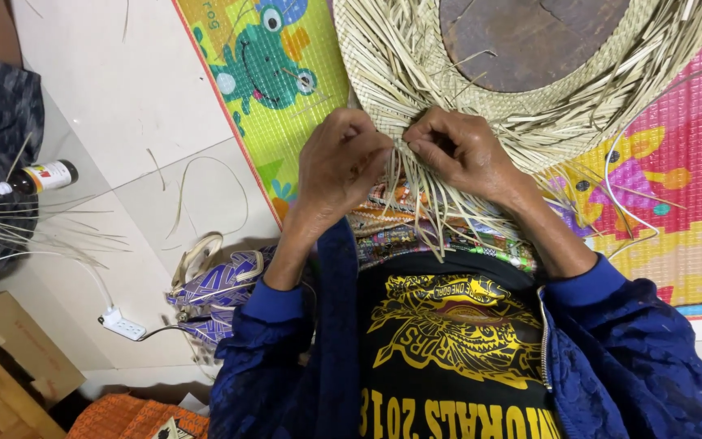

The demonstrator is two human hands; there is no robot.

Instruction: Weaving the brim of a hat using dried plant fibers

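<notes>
A half-woven ring of pale straw lies on a round dark wooden form, with many loose strip ends fanning out toward me. My left hand pinches loose strips at the near rim of the weave. Just beside it, my right hand grips neighbouring strips at the same rim. The fingertips of both hands nearly touch. Loose straw ends hang down over my lap between the wrists.
A bright play mat with a frog picture covers the floor under the work. A small dark bottle lies on white tiles at left, near loose straw. A purple patterned bag and white plug sit near my left elbow.
</notes>
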